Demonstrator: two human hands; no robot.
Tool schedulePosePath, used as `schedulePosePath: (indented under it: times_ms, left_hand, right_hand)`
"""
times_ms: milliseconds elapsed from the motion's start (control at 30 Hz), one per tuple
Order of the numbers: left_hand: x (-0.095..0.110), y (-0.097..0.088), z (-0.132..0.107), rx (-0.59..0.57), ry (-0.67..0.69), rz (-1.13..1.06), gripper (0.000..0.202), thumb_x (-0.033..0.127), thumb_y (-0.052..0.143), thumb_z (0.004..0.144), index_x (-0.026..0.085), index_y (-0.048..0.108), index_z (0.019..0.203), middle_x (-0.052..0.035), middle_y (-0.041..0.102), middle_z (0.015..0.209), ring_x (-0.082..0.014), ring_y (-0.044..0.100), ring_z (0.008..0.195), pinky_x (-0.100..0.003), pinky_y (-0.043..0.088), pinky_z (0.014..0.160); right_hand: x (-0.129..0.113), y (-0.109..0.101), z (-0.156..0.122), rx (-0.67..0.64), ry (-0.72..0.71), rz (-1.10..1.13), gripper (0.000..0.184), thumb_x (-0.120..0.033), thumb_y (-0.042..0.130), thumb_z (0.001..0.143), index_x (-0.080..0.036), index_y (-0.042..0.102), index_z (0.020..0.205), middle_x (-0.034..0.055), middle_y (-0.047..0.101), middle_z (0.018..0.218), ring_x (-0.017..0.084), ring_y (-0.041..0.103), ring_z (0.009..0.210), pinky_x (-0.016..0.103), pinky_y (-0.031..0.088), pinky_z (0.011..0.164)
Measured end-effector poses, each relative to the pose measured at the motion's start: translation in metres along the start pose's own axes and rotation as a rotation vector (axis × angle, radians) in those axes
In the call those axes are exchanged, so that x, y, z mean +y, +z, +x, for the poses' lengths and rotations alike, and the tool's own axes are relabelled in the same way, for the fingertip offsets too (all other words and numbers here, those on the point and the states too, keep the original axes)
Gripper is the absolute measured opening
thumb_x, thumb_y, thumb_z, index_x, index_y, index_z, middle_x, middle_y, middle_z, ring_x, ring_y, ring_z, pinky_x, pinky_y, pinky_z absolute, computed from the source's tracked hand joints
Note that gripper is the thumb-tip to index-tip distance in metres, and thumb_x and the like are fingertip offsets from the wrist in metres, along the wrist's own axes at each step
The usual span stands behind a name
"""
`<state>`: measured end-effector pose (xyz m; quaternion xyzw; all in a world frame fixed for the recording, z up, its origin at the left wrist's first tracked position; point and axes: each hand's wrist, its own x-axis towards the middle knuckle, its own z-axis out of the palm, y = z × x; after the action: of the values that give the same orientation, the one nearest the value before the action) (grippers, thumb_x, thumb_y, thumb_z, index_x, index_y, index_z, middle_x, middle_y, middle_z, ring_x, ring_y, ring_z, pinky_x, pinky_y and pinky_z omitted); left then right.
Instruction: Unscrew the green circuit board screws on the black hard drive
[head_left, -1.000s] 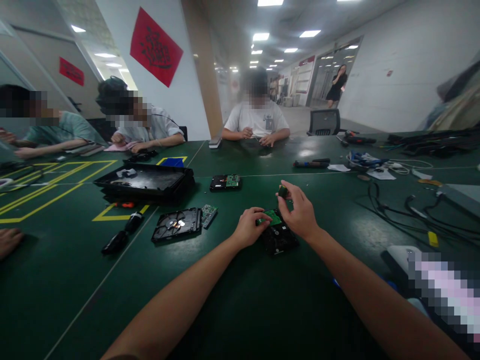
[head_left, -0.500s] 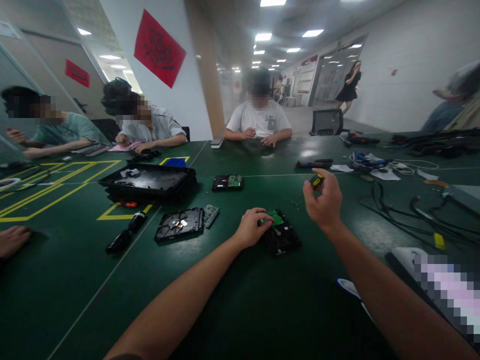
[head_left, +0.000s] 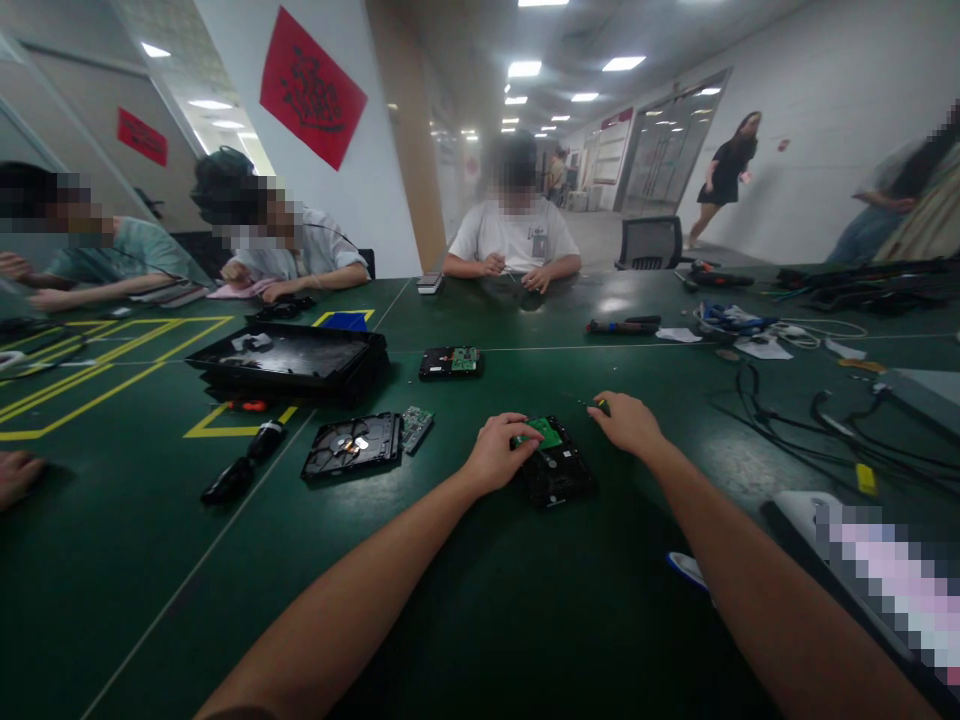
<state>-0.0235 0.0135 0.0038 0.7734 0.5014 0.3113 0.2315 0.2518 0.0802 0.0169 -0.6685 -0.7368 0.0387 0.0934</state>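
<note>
A black hard drive (head_left: 561, 478) with a green circuit board (head_left: 549, 431) lies flat on the green table in front of me. My left hand (head_left: 501, 450) rests over its left side, fingers curled onto the board and holding the drive down. Just right of the drive, my right hand (head_left: 628, 424) is closed around a small screwdriver (head_left: 603, 407) with a yellow and black handle. The screwdriver is mostly hidden by the fingers and points left, low over the table where tiny screws lie. To the left are an opened hard drive (head_left: 352, 446) and a loose circuit board (head_left: 417, 428).
Another hard drive (head_left: 451, 362) lies farther back. Black trays (head_left: 289, 360) and a black screwdriver-like tool (head_left: 244, 465) stand left. Cables (head_left: 795, 430), a phone-like device (head_left: 810, 510) and a blue-edged white object (head_left: 686, 570) are at right. Co-workers sit across the table.
My right hand has come down toward the table with the screwdriver, which now points left instead of being held up. My left hand stays on the drive. The view has shifted slightly.
</note>
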Motion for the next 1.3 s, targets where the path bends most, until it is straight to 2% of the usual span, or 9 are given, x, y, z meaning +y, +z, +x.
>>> schedulePosePath:
  times_ms: [100, 300, 567, 767, 1033, 1300]
  left_hand:
    - [0.001, -0.001, 0.000, 0.001, -0.001, 0.000, 0.020, 0.031, 0.066, 0.093, 0.032, 0.079, 0.108, -0.0052, 0.064, 0.133, -0.0282, 0.056, 0.125, -0.051, 0.043, 0.110]
    - [0.001, 0.000, 0.000, 0.002, -0.004, 0.013, 0.020, 0.033, 0.065, 0.093, 0.033, 0.079, 0.107, -0.0049, 0.065, 0.131, -0.0277, 0.056, 0.125, -0.050, 0.042, 0.111]
    - [0.002, -0.001, 0.000, -0.004, 0.001, 0.003, 0.020, 0.033, 0.064, 0.094, 0.033, 0.079, 0.108, -0.0053, 0.064, 0.133, -0.0279, 0.056, 0.126, -0.051, 0.042, 0.111]
    - [-0.001, -0.001, 0.000, -0.004, 0.005, 0.006, 0.020, 0.033, 0.065, 0.093, 0.032, 0.079, 0.108, -0.0056, 0.064, 0.132, -0.0282, 0.056, 0.126, -0.051, 0.043, 0.110]
    - [0.000, -0.002, 0.000, -0.009, -0.005, 0.008, 0.020, 0.033, 0.066, 0.093, 0.033, 0.079, 0.108, -0.0050, 0.064, 0.132, -0.0280, 0.056, 0.126, -0.050, 0.043, 0.111]
    - [0.000, -0.001, 0.000, -0.011, 0.001, 0.021, 0.020, 0.033, 0.065, 0.093, 0.033, 0.078, 0.108, -0.0050, 0.064, 0.132, -0.0280, 0.056, 0.126, -0.051, 0.043, 0.110]
  right_hand:
    - [-0.006, 0.002, 0.000, 0.015, -0.034, -0.008, 0.037, -0.042, 0.052, 0.100, -0.020, 0.066, 0.126, 0.0135, 0.066, 0.125, 0.026, 0.065, 0.108, 0.034, 0.048, 0.086]
    - [-0.014, 0.005, -0.002, 0.070, -0.063, -0.061, 0.030, -0.037, 0.049, 0.101, -0.020, 0.069, 0.116, 0.0123, 0.068, 0.114, 0.026, 0.066, 0.101, 0.035, 0.048, 0.082]
    - [-0.003, -0.002, -0.001, 0.083, 0.009, -0.066, 0.031, -0.024, 0.046, 0.099, -0.019, 0.065, 0.123, 0.0130, 0.071, 0.113, 0.028, 0.068, 0.099, 0.037, 0.047, 0.080]
    - [-0.006, -0.003, -0.004, 0.049, -0.034, -0.075, 0.027, -0.037, 0.049, 0.100, -0.022, 0.070, 0.110, 0.0111, 0.068, 0.111, 0.026, 0.066, 0.100, 0.035, 0.048, 0.079]
    - [-0.012, 0.001, -0.006, 0.026, -0.011, -0.101, 0.027, -0.032, 0.049, 0.099, -0.014, 0.067, 0.106, 0.0162, 0.067, 0.107, 0.026, 0.068, 0.094, 0.035, 0.048, 0.076]
    - [-0.005, -0.019, 0.014, 0.017, 0.078, -0.049, 0.032, -0.035, 0.048, 0.098, -0.013, 0.069, 0.106, 0.0200, 0.072, 0.104, 0.031, 0.069, 0.099, 0.037, 0.048, 0.081]
